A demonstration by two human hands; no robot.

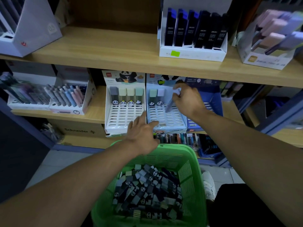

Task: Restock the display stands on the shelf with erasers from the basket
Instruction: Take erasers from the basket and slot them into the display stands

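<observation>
Lilac eraser [170, 102] upright, tilted right

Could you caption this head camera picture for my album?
Right hand slots an eraser into the blue stand above a green basket.

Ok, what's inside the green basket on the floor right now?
The green basket holds a loose heap of panda-printed erasers in grey, dark and pale sleeves. What lies beneath the top layer, and the basket's bottom, is covered by the heap.
</observation>
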